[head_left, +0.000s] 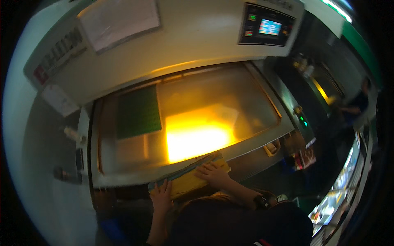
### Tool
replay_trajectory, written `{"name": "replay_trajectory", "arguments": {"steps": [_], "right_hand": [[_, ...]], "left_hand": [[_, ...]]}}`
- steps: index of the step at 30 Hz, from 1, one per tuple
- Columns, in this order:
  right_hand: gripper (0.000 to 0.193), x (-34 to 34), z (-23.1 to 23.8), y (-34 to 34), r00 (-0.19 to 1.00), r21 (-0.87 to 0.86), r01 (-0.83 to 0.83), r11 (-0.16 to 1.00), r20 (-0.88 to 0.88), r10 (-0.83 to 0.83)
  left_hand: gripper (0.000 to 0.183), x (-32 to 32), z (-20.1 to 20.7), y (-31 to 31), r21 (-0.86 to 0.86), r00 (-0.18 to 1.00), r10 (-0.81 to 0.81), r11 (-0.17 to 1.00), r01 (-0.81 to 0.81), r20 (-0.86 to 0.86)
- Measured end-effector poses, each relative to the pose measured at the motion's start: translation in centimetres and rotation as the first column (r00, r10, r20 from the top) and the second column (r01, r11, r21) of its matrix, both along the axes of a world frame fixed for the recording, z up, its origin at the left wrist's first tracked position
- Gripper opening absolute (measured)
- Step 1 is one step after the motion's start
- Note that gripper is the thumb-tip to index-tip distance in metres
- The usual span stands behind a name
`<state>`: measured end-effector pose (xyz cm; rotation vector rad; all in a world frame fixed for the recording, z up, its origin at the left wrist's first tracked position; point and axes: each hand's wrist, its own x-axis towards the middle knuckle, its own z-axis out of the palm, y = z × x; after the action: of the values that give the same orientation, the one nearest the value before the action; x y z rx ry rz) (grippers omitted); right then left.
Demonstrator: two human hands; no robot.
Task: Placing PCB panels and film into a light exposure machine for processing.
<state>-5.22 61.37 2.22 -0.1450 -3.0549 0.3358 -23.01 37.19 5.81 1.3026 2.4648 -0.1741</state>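
Note:
A long yellow block-like thing [188, 183] with a worn grey-blue upper edge lies slantwise in front of me, along the near edge of a large machine. Its exact kind I cannot tell. On its left end rests my left hand [161, 197], fingers stretched up over the yellow side. Further right, my right hand [214, 175] lies on it with spread fingers. Beyond them is the machine's glossy bed [254, 102], with a bright yellow-white glow [199, 141] close to the block. A dark green rectangular panel [139, 112] sits at the bed's left.
Over the bed hangs the machine's pale hood [197, 37] with a control screen [270, 27]. Green lights [303, 121] shine on the right side. A small yellowish object [271, 149] lies on the front ledge. Another person [359, 102] is at the far right, near a second glowing machine.

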Motion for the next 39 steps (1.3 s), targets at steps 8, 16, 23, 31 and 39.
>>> {"name": "replay_trajectory", "arguments": {"steps": [8,16,23,31,39], "right_hand": [[0.045,5.5,-4.0,7.5,0.994,0.091,-0.110,0.990,0.027,0.108],[0.046,8.7,-18.8,11.5,0.975,-0.185,0.135,0.973,0.199,-0.097],[0.077,11.7,-26.7,10.0,0.960,0.153,0.193,0.969,0.176,-0.219],[0.087,1.7,-17.4,0.3,0.929,-0.156,0.359,0.920,-0.041,-0.369],[0.048,-6.3,-13.6,-6.7,0.827,-0.007,0.554,0.833,0.121,-0.549]], "left_hand": [[0.091,8.6,-3.3,2.3,0.137,0.949,0.106,0.979,-0.152,0.296],[0.086,10.3,-4.4,-5.0,-0.108,0.826,0.397,0.915,-0.388,0.399],[0.079,10.2,-9.8,-12.8,-0.170,0.531,0.420,0.874,-0.455,0.736],[0.071,2.6,-9.5,-16.1,-0.097,0.617,0.366,0.900,-0.425,0.697],[0.066,-6.6,-13.5,-25.9,0.082,0.688,0.094,0.972,-0.220,0.719]]}}
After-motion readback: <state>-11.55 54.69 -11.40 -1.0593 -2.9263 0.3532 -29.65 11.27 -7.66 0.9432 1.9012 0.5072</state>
